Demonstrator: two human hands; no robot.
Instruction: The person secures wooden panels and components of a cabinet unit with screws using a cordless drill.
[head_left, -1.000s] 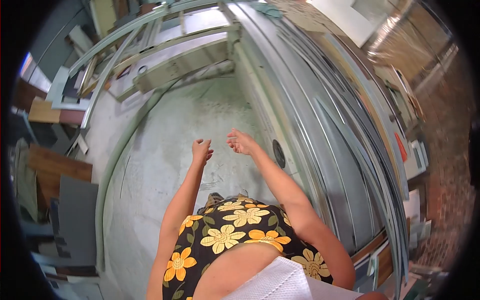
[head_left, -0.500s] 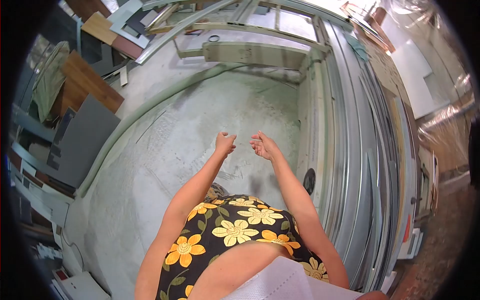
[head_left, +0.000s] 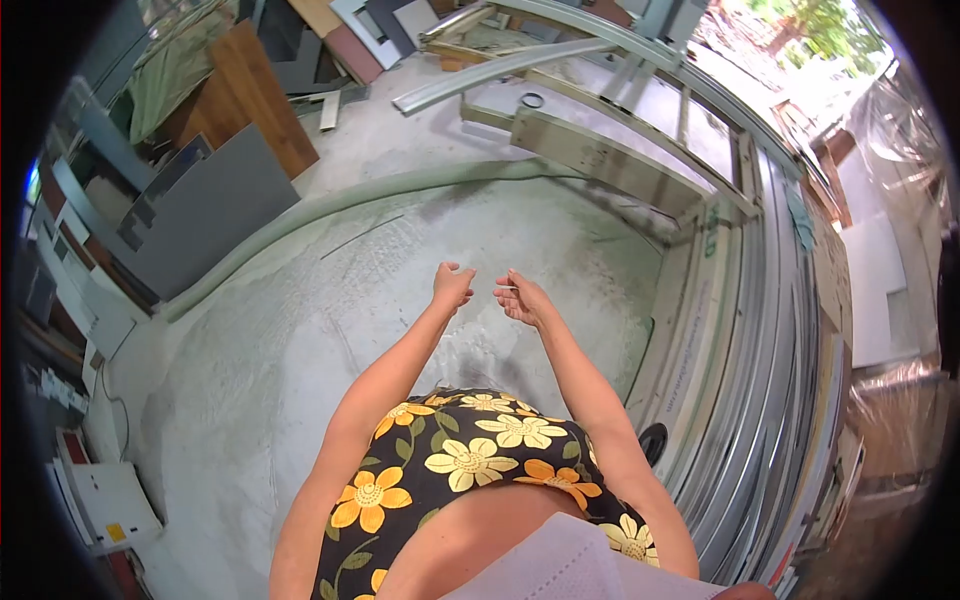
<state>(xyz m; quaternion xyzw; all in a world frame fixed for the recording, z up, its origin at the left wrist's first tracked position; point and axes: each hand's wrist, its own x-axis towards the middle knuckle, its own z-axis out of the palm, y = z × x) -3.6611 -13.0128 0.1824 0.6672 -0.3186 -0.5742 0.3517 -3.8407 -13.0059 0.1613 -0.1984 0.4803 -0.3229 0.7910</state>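
Brightly daylit, strongest from one o'clock and blown out to white there. Soft and even across the concrete floor (head_left: pixel 300 330), with only faint shadow at centre. Sharp around the left hand (head_left: pixel 452 285) and right hand (head_left: pixel 520 298). Heavily fisheye-bent toward every edge, ringed by black vignette. Mildly glary along the metal rails (head_left: pixel 762 330) at three o'clock.

- L hand (head_left: pixel 452 287) & R hand (head_left: pixel 520 297) side by side, apart, above mid floor (head_left: pixel 300 330).
- boards (head_left: pixel 215 215) stand at far L; box (head_left: pixel 105 500) on floor, near L.
- rails (head_left: pixel 770 330) stacked along R.
- beam (head_left: pixel 610 160) ahead of hands, ring (head_left: pixel 532 100) on floor behind it.
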